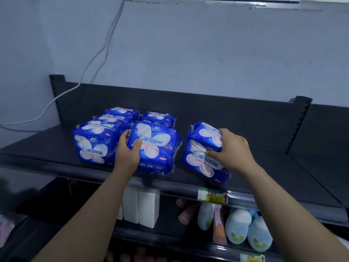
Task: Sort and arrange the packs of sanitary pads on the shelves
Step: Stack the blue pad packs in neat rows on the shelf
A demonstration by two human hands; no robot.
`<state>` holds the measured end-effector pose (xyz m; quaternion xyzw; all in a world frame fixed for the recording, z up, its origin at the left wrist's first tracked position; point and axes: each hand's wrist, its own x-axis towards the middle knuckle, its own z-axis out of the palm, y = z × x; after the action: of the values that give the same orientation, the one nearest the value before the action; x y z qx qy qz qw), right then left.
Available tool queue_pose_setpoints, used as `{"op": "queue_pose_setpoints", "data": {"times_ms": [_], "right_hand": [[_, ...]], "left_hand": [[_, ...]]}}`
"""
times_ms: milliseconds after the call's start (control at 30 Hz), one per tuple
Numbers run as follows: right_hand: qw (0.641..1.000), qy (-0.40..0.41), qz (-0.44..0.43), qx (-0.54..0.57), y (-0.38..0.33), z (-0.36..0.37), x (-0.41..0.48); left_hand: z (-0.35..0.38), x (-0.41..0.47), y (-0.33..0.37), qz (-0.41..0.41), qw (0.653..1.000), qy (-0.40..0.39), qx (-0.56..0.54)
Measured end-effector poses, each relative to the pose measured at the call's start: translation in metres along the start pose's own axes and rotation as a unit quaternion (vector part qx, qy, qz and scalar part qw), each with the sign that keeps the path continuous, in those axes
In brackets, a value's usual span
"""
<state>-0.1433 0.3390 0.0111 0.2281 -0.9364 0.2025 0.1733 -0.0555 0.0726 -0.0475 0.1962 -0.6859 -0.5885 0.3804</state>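
Sanitary pad packs (120, 112) in blue wrappers, six that I can count, sit on the dark top shelf (245, 129), most of them bunched toward its left half. The centre pack (156, 148) stands near the front edge, and the left hand (128, 150) grips it from its 9 o'clock side, thumb laid across the printed face and fingers curled round the left edge. At 3 o'clock from it, apart by a gap of bare shelf, the right-hand pack (202, 157) leans tilted; the right hand (233, 148) holds it from above, fingers curled over the top and thumb pressed on the front. The front-left pack (92, 142) stands just beside the left hand at 9 o'clock, with the remaining packs behind at 11 and 12 o'clock. A price label (212, 197) hangs on the shelf lip at 6 o'clock from the right-hand pack. Below are white boxes (147, 208) and pale blue containers (238, 225). A white cable (98, 53) trails down the wall (207, 53).
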Motion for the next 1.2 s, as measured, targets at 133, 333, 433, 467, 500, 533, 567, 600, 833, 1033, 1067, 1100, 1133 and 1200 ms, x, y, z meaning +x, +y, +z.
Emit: {"op": "queue_pose_setpoints", "data": {"times_ms": [133,333,433,467,500,533,567,600,833,1033,1067,1100,1133,1200], "right_hand": [[1.0,0.009,0.024,0.005,-0.009,0.006,0.027],[0.999,0.009,0.05,0.004,-0.017,0.022,0.049],[0.998,0.005,0.058,-0.001,-0.017,0.029,0.054],[0.998,0.003,0.061,-0.001,-0.017,0.032,0.056],[0.998,0.002,0.065,0.002,-0.017,0.033,0.056],[0.998,0.002,0.068,0.008,-0.017,0.035,0.057],[0.997,0.002,0.072,0.015,-0.017,0.037,0.057],[0.997,0.002,0.074,0.021,-0.017,0.038,0.058],[0.995,-0.005,0.095,0.03,-0.016,0.044,0.058],[0.994,-0.02,0.106,0.031,-0.014,0.043,0.058],[0.993,-0.024,0.107,0.036,-0.014,0.043,0.057],[0.993,-0.029,0.107,0.041,-0.015,0.043,0.057],[0.993,-0.036,0.104,0.045,-0.015,0.043,0.056],[0.993,-0.049,0.097,0.049,-0.015,0.042,0.054]], "left_hand": [[0.01,0.041,-0.006,0.022,0.999,-0.011,-0.021],[0.019,0.076,-0.043,0.036,0.994,-0.1,0.032],[0.017,0.089,-0.052,-0.004,0.99,-0.14,0.024],[0.015,0.092,-0.054,-0.008,0.988,-0.154,0.016],[0.014,0.094,-0.054,-0.011,0.986,-0.167,0.012],[0.012,0.095,-0.054,-0.01,0.984,-0.177,0.015],[0.011,0.096,-0.055,-0.009,0.983,-0.184,0.025],[0.01,0.097,-0.055,-0.005,0.981,-0.187,0.041],[0.017,0.107,-0.07,0.026,0.978,-0.188,0.09],[0.028,0.124,-0.069,0.022,0.972,-0.174,0.156],[0.027,0.125,-0.07,0.017,0.971,-0.174,0.162],[0.026,0.124,-0.07,0.012,0.971,-0.173,0.164],[0.026,0.122,-0.07,0.007,0.971,-0.172,0.166],[0.025,0.118,-0.068,0.005,0.971,-0.17,0.168]]}}
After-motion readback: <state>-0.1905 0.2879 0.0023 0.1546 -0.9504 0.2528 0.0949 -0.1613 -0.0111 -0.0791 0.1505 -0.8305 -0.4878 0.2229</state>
